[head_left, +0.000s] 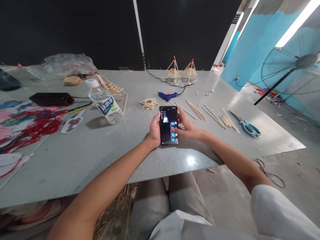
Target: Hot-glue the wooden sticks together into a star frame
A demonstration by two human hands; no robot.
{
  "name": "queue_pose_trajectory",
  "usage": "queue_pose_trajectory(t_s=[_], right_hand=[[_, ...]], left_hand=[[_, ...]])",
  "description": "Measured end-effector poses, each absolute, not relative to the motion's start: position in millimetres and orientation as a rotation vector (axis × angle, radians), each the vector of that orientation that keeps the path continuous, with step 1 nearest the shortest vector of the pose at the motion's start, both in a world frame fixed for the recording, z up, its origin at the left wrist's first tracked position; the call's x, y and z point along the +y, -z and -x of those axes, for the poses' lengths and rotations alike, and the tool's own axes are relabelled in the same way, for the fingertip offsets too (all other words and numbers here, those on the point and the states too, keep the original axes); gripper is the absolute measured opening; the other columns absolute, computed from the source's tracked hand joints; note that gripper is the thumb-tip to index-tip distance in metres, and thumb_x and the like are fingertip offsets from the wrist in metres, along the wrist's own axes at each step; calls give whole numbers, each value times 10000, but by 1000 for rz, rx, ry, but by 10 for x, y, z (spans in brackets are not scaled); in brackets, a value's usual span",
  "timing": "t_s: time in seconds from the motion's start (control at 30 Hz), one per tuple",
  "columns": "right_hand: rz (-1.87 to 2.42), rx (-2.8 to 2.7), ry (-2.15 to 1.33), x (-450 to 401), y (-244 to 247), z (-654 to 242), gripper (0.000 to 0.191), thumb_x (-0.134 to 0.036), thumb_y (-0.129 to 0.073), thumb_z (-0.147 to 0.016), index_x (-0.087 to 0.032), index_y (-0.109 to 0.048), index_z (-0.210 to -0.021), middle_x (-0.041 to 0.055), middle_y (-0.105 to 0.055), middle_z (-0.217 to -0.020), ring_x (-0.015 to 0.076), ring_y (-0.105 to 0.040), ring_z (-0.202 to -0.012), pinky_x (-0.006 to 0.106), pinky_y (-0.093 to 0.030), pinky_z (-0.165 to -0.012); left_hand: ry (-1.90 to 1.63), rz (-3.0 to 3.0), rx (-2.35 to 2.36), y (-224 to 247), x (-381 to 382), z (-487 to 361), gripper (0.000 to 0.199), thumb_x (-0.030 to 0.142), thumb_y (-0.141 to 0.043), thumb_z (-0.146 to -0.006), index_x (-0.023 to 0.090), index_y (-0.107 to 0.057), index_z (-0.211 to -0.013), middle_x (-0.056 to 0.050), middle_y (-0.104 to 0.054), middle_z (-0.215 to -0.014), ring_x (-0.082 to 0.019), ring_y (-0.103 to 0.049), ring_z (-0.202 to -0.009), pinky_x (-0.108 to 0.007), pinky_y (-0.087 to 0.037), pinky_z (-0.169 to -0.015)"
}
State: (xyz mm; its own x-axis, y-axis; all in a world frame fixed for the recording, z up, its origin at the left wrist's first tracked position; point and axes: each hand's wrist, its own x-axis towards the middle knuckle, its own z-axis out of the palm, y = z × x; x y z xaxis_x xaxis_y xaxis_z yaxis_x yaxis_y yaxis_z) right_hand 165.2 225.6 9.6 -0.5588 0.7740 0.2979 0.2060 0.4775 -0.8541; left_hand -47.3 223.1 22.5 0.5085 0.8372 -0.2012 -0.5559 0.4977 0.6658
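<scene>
Upright between both hands is a smartphone, its dark screen showing small pictures in a list. My left hand grips the phone's left edge. My right hand wraps the right edge, with the thumb over the lower right part of the screen. Just beyond the phone lie a star-shaped frame of wooden sticks and a blue hot glue gun. Loose wooden sticks lie past my right hand, and scissors with light blue handles rest farther right.
A clear plastic bottle stands left of the phone. Two stick pyramids stand at the back. Red yarn and a black box-shaped object lie on the left of the grey table. A large fan stands right.
</scene>
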Motion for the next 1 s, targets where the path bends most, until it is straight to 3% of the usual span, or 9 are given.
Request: queue_pose_trajectory(t_s=[0.1, 0.27, 0.47, 0.63, 0.8, 1.0], right_hand=[[799, -2031, -1005, 2282, -83, -1658, 1161, -521, -718, -1142, -408, 147, -1908, 199, -548, -1695, 309, -684, -1259, 546, -723, -1025], [838, -2044, -1081, 2251, -106, -1670, 1396, -579, -904, -1013, -430, 165, -1898, 213, -476, -1742, 309, -681, -1253, 444, -731, -881], [800, -2043, -1031, 2268, -105, -1662, 1207, -554, -739, -1124, -376, 164, -1905, 211, -539, -1675, 308, -676, -1263, 482, -731, -945], [825, -2030, -1095, 2239, -116, -1666, 1435, -520, -931, -990, -440, 175, -1902, 204, -472, -1755, 305, -675, -1268, 431, -733, -892], [805, -2032, -1037, 2277, -99, -1667, 1190, -505, -738, -1126, -411, 152, -1910, 201, -544, -1690, 329, -675, -1292, 508, -738, -956], [802, -2042, -1057, 2277, -88, -1671, 1227, -457, -761, -1106, -415, 172, -1902, 214, -481, -1760, 311, -682, -1276, 443, -726, -898]], left_hand=[[-902, -559, 553, -233, 2232, 465, 742, 715, -433, -1133, 153, -843, -1391, -187, -899, -1164, -410, -879, -1117, -582, -707, -1038], [-874, -570, 468, -204, 2247, 477, 747, 706, -453, -1119, 140, -822, -1436, -204, -893, -1194, -416, -877, -1114, -585, -704, -1038], [-885, -597, 485, -151, 2279, 475, 770, 754, -484, -1087, 153, -824, -1426, -198, -889, -1223, -414, -871, -1127, -578, -700, -1044], [-889, -613, 449, -129, 2290, 468, 760, 745, -506, -1073, 149, -827, -1417, -200, -888, -1217, -421, -867, -1142, -578, -699, -1038], [-894, -620, 473, -103, 2299, 478, 758, 753, -548, -1053, 149, -831, -1412, -196, -892, -1209, -417, -868, -1153, -564, -696, -1042], [-876, -629, 456, -89, 2308, 486, 780, 781, -567, -1038, 149, -839, -1406, -202, -893, -1212, -429, -869, -1162, -579, -694, -1052]])
